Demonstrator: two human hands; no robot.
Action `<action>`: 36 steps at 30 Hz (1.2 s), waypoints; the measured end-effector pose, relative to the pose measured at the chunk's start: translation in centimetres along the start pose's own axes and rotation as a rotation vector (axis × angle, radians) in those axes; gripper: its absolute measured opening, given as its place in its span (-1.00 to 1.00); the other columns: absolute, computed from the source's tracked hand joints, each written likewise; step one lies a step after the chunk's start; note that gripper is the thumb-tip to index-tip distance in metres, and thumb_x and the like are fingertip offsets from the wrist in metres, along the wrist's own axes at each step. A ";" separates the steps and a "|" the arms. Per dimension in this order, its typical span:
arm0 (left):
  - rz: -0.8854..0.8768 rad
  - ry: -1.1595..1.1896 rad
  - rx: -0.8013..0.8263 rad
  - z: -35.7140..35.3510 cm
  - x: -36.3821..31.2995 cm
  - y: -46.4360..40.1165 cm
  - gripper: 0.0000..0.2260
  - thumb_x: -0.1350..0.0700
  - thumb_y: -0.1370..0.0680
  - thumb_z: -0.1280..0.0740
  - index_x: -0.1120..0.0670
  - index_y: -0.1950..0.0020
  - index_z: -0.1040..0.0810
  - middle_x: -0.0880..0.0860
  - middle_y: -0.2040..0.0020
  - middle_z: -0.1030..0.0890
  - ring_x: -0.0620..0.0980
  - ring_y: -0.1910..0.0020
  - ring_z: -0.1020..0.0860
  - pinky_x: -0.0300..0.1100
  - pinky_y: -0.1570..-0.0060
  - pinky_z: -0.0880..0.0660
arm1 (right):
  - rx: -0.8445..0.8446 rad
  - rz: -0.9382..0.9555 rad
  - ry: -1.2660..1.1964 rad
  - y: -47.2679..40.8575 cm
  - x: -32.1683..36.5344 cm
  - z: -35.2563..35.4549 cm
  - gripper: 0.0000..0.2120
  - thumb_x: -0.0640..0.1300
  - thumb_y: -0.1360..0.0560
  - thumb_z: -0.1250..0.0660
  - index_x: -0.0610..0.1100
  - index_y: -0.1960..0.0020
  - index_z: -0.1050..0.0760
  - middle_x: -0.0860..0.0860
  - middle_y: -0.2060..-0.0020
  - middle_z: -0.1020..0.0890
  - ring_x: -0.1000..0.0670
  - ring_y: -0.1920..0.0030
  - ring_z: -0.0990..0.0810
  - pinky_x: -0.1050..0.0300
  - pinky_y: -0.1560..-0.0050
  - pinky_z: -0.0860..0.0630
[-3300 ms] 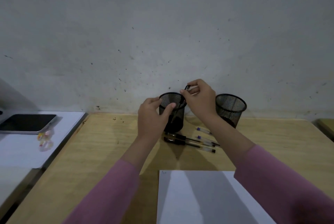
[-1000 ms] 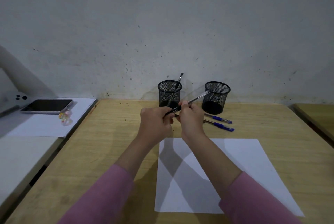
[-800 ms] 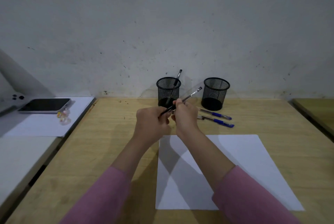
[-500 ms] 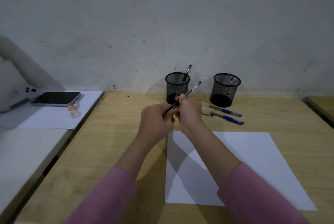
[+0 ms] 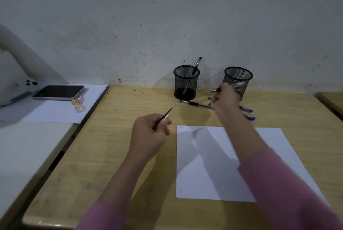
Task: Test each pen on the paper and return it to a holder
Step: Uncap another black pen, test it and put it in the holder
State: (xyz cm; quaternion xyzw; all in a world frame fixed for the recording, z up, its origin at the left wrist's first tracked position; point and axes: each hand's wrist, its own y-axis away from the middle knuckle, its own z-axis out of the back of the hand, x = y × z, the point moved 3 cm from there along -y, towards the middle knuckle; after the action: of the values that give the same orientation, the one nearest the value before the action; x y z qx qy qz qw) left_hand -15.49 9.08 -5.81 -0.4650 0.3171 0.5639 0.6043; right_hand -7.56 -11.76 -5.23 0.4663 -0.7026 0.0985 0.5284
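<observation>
Head view, single frame. I see my left hand (image 5: pixel 148 133) raised over the pale wooden counter (image 5: pixel 115 155), fingers curled around a thin dark piece, probably a pen cap or pen part (image 5: pixel 164 117), whose pointed end sticks up and to the right out of the fist. I cannot tell exactly which part of a pen it is.

My right hand (image 5: pixel 225 98) is farther back, in front of the right black wire-mesh pen holder (image 5: pixel 238 79). It pinches a clear-barrelled pen (image 5: pixel 233 85) that lies nearly level, one end toward the left holder, the other across the front of the right holder. The hand is motion-blurred, so I cannot tell the finger placement in detail.

The left black wire-mesh pen holder (image 5: pixel 186 83) stands near the wall with one black-tipped pen (image 5: pixel 194 70) leaning in it, top end above the rim. The right holder looks to have no pen standing in it.

On the counter just in front of the holders lie a black-gripped pen (image 5: pixel 194 103) and blue-capped pens (image 5: pixel 246 110), partly hidden by my right wrist; count uncertain.

The white sheet of paper (image 5: pixel 259 165) lies flat on the counter nearer me, right of centre, under my right forearm. There is a faint small mark at its top left corner.

To the left, on an adjoining grey-white surface (image 5: pixel 27 146), a dark-screened phone (image 5: pixel 58 92) lies on another white sheet (image 5: pixel 55 113), with a small translucent trinket (image 5: pixel 78 104) beside it.
</observation>
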 end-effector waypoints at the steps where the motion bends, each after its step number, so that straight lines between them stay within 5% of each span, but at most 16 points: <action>1: 0.026 0.027 -0.046 0.5 0.6 -0.1 -0.85 0.18 -0.53 -0.29 0.06 0.19 -0.62 -0.02 0.44 -0.58 -0.07 0.41 -0.53 -0.20 0.37 -0.45 | 0.014 0.056 -0.021 -0.6 1.4 0.7 -0.75 -0.26 -0.54 -0.21 -0.14 0.31 -0.42 0.00 0.46 -0.35 0.12 0.59 -0.27 0.23 0.55 -0.22; 12: -0.009 -0.399 0.023 -5.2 2.3 -6.2 -0.75 0.13 -0.46 -0.35 0.04 -0.13 -0.60 0.00 0.05 -0.64 0.03 -0.01 -0.57 0.06 -0.18 -0.41 | 0.243 0.319 0.316 2.8 0.2 1.9 -0.79 -0.19 -0.51 -0.36 -0.15 0.28 -0.42 -0.01 0.44 -0.45 0.07 0.45 -0.38 0.18 0.39 -0.38; 16: -0.056 -0.444 0.043 -6.0 3.0 -6.4 -0.84 0.10 -0.46 -0.35 0.00 -0.01 -0.65 0.00 0.05 -0.67 0.03 0.02 -0.58 0.07 -0.10 -0.45 | 0.235 0.311 0.384 3.5 -0.7 2.4 -0.79 -0.25 -0.47 -0.38 -0.14 0.30 -0.43 -0.02 0.49 -0.44 0.12 0.55 -0.37 0.18 0.44 -0.39; 20: -0.078 -0.407 0.025 -6.3 4.0 -6.4 -0.75 0.10 -0.46 -0.35 0.03 -0.13 -0.61 0.06 0.03 -0.62 0.06 0.04 -0.56 0.06 -0.04 -0.49 | 0.249 0.247 0.423 3.1 -2.3 2.7 -0.86 -0.29 -0.47 -0.31 -0.19 0.24 -0.42 -0.04 0.49 -0.48 0.11 0.56 -0.46 0.17 0.42 -0.49; 23: -0.061 -0.282 0.000 -5.8 4.1 -6.1 -0.67 0.06 -0.46 -0.37 0.09 -0.21 -0.54 0.06 0.02 -0.58 -0.04 0.09 -0.54 -0.09 -0.02 -0.51 | 0.373 0.228 0.449 3.0 -3.6 3.1 -0.86 -0.34 -0.49 -0.28 -0.22 0.22 -0.41 -0.05 0.53 -0.54 0.06 0.51 -0.60 0.18 0.40 -0.55; 28: -0.093 -0.209 0.115 -4.4 4.1 -3.9 -0.81 0.08 -0.40 -0.44 0.02 0.00 -0.62 -0.01 0.01 -0.56 -0.12 0.05 -0.53 -0.44 0.11 -0.40 | 0.458 0.387 0.568 3.4 -4.7 3.9 -0.79 -0.28 -0.44 -0.42 -0.26 0.25 -0.40 -0.18 0.48 -0.57 0.00 0.50 -0.58 0.10 0.39 -0.56; 33: -0.095 -0.366 0.281 -3.7 4.2 -3.0 -0.70 -0.11 -0.28 -0.51 -0.13 0.02 -0.65 -0.14 -0.03 -0.46 -0.13 -0.07 -0.46 0.04 -0.22 -0.39 | 0.408 0.369 0.615 3.2 -5.0 3.7 -0.81 -0.28 -0.42 -0.44 -0.26 0.24 -0.42 -0.25 0.45 -0.57 -0.01 0.52 -0.60 0.16 0.44 -0.56; 36: -0.112 -0.415 0.242 -3.5 4.1 -3.0 -0.67 -0.18 -0.25 -0.50 -0.16 0.03 -0.65 -0.14 -0.01 -0.46 -0.13 -0.07 -0.45 0.11 -0.26 -0.30 | 0.408 0.229 0.573 2.8 -5.1 3.2 -0.79 -0.26 -0.43 -0.45 -0.21 0.29 -0.43 -0.20 0.42 -0.61 -0.07 0.44 -0.67 0.05 0.41 -0.61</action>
State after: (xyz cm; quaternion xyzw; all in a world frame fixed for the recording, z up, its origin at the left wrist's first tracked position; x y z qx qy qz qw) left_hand -11.38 7.69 -10.19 -0.2803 0.2252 0.5709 0.7381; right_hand -11.74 -9.46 -9.81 0.4340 -0.5395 0.4215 0.5856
